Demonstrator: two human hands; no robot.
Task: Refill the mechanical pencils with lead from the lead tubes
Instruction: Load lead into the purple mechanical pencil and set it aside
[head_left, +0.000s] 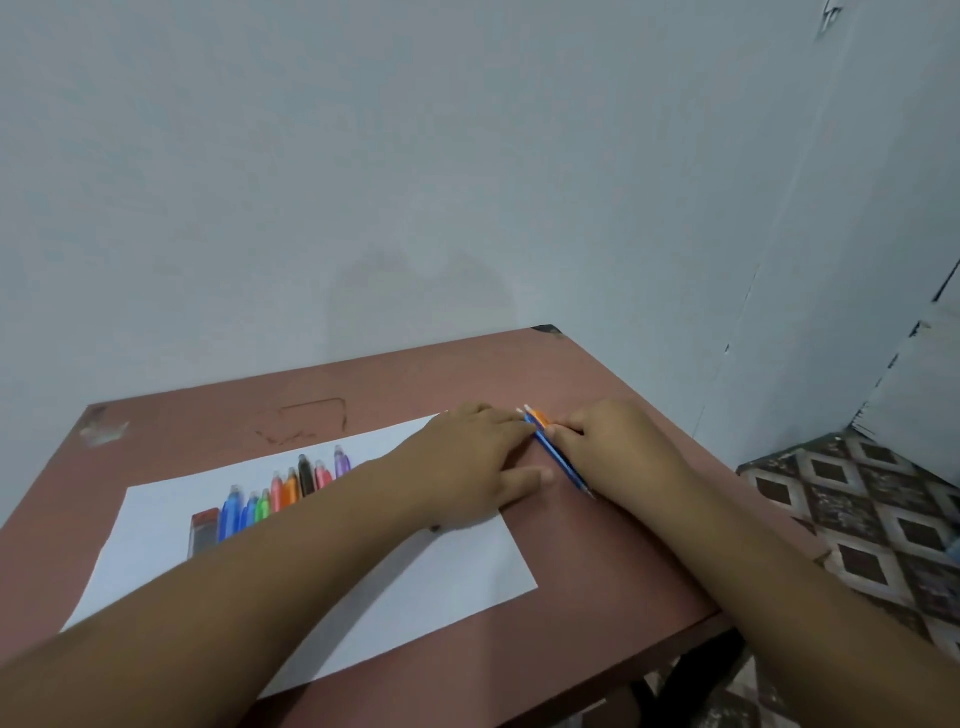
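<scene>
Forearms over white paper (363, 613) on brown tabletop (613, 561).
Left hand (478, 467) rests flat; right hand (613, 441) pinches pencils (558, 457) between hands. Grey wall (415, 182) beyond.

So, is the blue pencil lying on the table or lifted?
Lying: the blue pencil rests flat on the table, between the left hand and right hand.

Soft, even, dim-ish light is falling from above; a faint shadow is showing on the wall (415, 291). Wide-angle distortion is bending the edges, and the whole frame is looking slightly blurred.
</scene>
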